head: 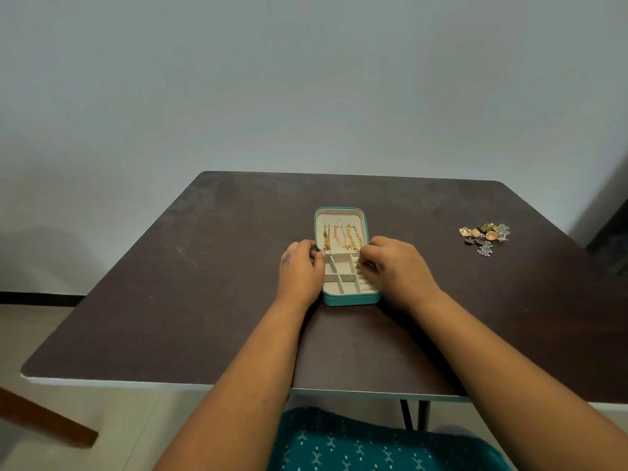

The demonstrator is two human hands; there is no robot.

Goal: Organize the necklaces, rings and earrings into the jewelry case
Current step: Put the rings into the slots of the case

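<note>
1. Jewelry case (350, 295): small rectangular box, teal outer shell, rounded corners, cream soft-looking lining. It lies open at mid tabletop (170, 283), lid laid flat on the far side, tray toward the person.
2. Long axis of the opened case runs near-to-far, tilted slightly off the tabletop edge.
3. Tray: cream dividers form square and oblong compartments on the left and middle, with a ribbed strip of ring rolls down the right side.
4. Necklaces (343, 236): three gold-coloured chains hang from hooks inside the lid, running lengthwise with the case (link detail too small to read).
5. Left hand (300, 266): grip closed on the left wall of the case near the hinge, fingers curled over the rim.
6. Right hand (397, 263): fingertips bunched in a pinch over the ring rolls at the far right; what they hold is hidden.
7. Loose pile of earrings (486, 236): gold, silver and greenish pieces, leaf and disc shapes, far right on the tabletop, well apart from the case.
8. Tabletop: dark brown, matte, scuffed, pale edge.
</note>
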